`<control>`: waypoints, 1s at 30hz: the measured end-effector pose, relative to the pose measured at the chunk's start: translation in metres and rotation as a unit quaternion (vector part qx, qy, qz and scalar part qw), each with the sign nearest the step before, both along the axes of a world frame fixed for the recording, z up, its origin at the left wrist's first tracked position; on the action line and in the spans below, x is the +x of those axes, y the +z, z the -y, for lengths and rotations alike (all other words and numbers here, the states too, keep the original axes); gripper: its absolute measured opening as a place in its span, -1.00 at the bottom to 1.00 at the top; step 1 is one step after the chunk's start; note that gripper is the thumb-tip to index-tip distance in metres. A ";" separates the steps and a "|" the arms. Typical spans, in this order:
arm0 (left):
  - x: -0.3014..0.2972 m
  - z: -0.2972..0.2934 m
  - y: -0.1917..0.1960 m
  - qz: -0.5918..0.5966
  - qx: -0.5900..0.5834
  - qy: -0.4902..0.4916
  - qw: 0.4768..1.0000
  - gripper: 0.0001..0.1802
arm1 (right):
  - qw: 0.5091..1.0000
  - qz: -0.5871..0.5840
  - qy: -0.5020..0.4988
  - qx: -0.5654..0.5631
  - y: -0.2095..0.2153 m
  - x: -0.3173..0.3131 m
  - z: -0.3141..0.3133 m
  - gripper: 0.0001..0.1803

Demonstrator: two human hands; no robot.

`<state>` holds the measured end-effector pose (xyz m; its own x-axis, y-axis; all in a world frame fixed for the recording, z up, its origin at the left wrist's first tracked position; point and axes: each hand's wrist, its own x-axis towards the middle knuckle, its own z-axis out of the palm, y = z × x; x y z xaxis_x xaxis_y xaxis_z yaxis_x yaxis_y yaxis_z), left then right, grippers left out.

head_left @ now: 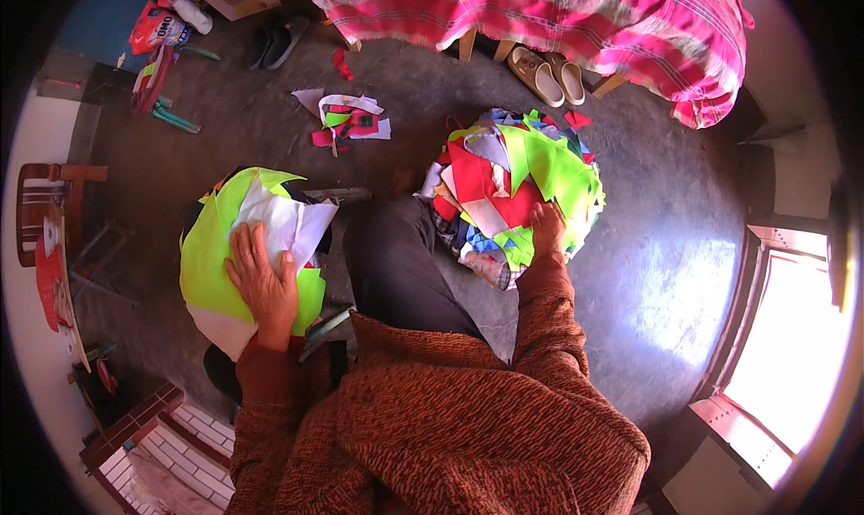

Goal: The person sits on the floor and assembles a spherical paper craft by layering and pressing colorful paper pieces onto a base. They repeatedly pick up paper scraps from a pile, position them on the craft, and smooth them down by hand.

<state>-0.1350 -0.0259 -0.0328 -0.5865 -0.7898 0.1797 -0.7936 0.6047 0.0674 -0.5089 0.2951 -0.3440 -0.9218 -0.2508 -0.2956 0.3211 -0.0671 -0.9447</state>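
Note:
At the left, my left hand [264, 279] lies flat, fingers spread, on a white piece of cloth [286, 221]. Under that cloth are bright yellow-green fabric pieces [209, 254], draped over a low support that is mostly hidden. To the right of my knee, a big rounded heap of fabric scraps [540, 159] rests on the floor, in lime green, red, white, blue and checked pieces. My right hand [548, 231] reaches into the near right side of this heap, beside a red scrap [517, 207]. Its fingers are curled together among the scraps, and what they pinch is hidden.
A small pile of scraps [351, 119] lies on the grey floor [630, 272] ahead. Beyond are dark slippers [277, 43], beige clogs [547, 76] and a bed with a pink checked cover [558, 11]. Chairs [85, 174] stand left; a bright window [783, 344] is right.

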 end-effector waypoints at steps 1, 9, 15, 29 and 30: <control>0.001 0.000 -0.001 -0.002 -0.002 -0.001 1.000 -0.35 | 0.998 -0.047 0.002 0.029 -0.005 -0.007 0.000 -0.51; 0.003 0.000 0.000 0.010 -0.003 -0.003 1.000 -0.35 | 0.992 0.125 -0.028 -0.020 0.006 -0.031 0.030 -0.53; 0.002 0.000 0.000 0.000 0.000 -0.007 1.000 -0.35 | 0.965 0.156 -0.202 0.061 0.053 -0.025 0.062 -0.55; -0.004 -0.001 0.005 -0.009 -0.009 -0.032 0.999 -0.37 | 0.981 0.093 -0.168 0.005 0.050 -0.038 0.052 -0.68; -0.005 -0.002 0.006 -0.007 -0.015 -0.037 0.999 -0.38 | 0.981 0.086 -0.162 0.057 0.050 -0.037 0.047 -0.65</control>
<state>-0.1396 -0.0243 -0.0272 -0.6406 -0.7383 0.2111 -0.7456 0.6638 0.0585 -0.5464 0.2482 -0.2941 -0.8821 0.0911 -0.4621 0.4550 -0.0885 -0.8861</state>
